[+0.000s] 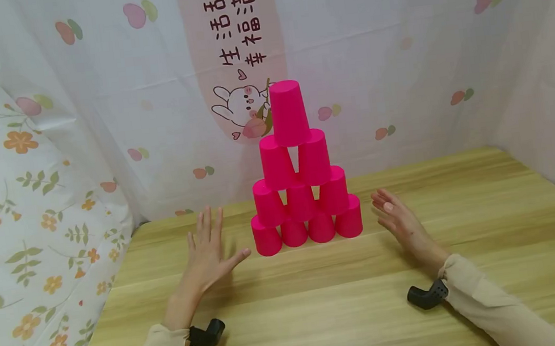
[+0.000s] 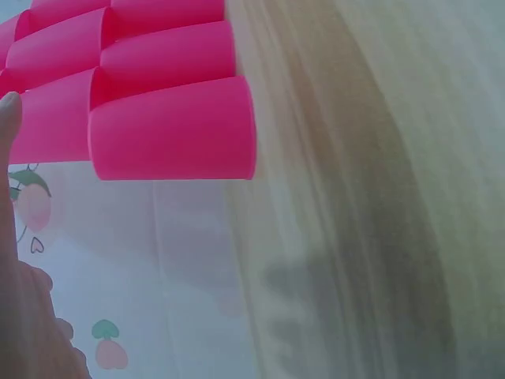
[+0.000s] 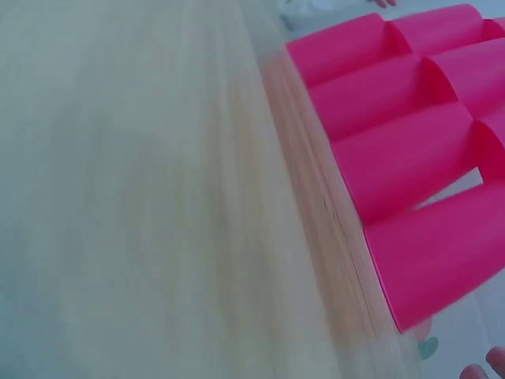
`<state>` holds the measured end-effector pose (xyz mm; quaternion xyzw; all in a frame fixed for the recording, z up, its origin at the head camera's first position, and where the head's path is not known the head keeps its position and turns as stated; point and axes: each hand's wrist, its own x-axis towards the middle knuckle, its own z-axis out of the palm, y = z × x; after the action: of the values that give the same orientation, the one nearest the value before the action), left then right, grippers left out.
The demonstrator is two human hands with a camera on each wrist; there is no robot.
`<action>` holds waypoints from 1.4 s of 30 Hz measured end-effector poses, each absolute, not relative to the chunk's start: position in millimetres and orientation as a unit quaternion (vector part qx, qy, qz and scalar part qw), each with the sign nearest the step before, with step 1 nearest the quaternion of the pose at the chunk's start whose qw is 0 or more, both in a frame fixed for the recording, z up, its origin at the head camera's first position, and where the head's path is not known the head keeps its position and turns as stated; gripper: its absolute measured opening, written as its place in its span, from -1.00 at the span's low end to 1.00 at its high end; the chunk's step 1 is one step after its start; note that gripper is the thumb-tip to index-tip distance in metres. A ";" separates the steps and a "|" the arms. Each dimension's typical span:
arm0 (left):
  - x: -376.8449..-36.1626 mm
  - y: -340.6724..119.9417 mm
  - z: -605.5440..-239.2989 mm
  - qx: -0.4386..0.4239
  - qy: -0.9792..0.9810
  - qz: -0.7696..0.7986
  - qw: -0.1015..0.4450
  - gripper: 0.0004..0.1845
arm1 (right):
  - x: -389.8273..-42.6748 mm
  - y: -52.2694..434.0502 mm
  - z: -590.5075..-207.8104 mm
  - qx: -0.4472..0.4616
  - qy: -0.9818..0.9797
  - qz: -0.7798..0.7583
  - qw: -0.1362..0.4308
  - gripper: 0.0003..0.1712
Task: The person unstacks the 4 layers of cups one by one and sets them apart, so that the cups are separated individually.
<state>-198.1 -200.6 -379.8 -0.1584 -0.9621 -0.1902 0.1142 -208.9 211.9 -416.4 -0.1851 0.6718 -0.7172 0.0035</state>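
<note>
Pink cup pyramid [image 1: 301, 184] upright, apex up, between spread, empty hands: left hand [image 1: 210, 255], right hand [image 1: 400, 219].

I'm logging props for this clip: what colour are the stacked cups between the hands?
Bright pink, all of them; the cup pyramid shows best in the head view.

— Is there any writing to read?

— Yes, only on the curtain [image 1: 370, 42] at the back. A pale pink band [image 1: 231, 41] runs down it and carries two tilted columns of dark handwritten Chinese characters. One reads 生活甜甜, its last character cut off by the top edge. The other reads 幸福满满. A small dark heart sits beside the first column.

— Anything on the cups or the table?

— No. The pink cups [image 1: 302, 193] and the wooden table [image 1: 473, 265] carry no label, brand or number.
</note>
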 end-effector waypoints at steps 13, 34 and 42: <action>-197.3 -200.9 -369.1 -0.186 -0.949 -0.214 0.138 0.06 | -206.0 196.9 -429.4 -0.177 0.630 -0.755 -0.055 -0.35; -206.2 -168.1 -305.8 -0.232 -0.866 -0.375 0.236 -0.21 | -214.6 177.2 -441.3 -0.147 0.691 -0.696 -0.128 -0.37; -209.1 -145.7 -276.0 -0.220 -0.865 -0.386 0.236 -0.23 | -215.5 171.6 -442.3 -0.129 0.709 -0.680 -0.138 -0.37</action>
<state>-209.1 -145.7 -276.0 -0.2197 -0.8646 -0.3855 0.2356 -215.5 171.6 -442.3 -0.1294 0.7087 -0.6798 -0.1376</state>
